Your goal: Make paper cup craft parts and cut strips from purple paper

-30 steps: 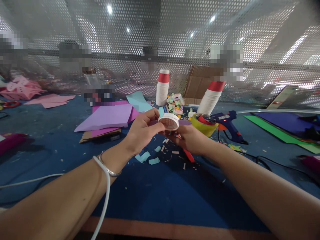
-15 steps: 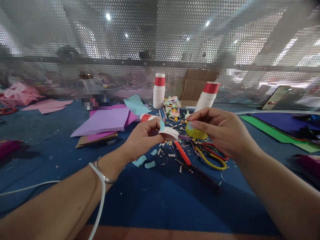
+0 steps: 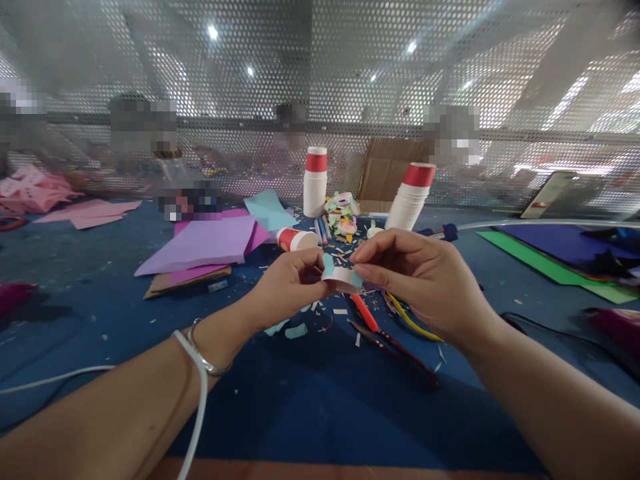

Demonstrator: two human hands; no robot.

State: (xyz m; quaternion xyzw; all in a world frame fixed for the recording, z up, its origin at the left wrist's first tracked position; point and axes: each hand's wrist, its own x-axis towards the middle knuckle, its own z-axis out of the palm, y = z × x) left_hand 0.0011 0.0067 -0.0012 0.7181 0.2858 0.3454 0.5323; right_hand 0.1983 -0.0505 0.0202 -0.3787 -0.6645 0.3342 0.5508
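Pinched between the thumb and fingers of my left hand (image 3: 295,283) is a white paper ring (image 3: 339,284), which looks like a cut cup end. A light blue paper piece (image 3: 328,263) stands up from its left side. My right hand (image 3: 417,280) is closed on a second light blue paper piece (image 3: 357,279), pressed against the ring's right edge. Below the hands lie orange-handled scissors (image 3: 367,315) and a yellow handle loop (image 3: 413,320), partly behind my right hand. Several loose blue paper pieces (image 3: 296,331) lie on the blue table (image 3: 280,413).
Two stacks of white and red paper cups (image 3: 315,190) stand at the back, the right one leaning. A cup (image 3: 297,240) lies on its side near purple paper (image 3: 205,243). Coloured sheets (image 3: 545,263) and a phone (image 3: 549,195) are at right. A white cable (image 3: 199,413) crosses my left forearm.
My right hand has moved left, bringing its blue paper piece from the right onto the ring's edge. My left hand still holds the ring, nearly in place.
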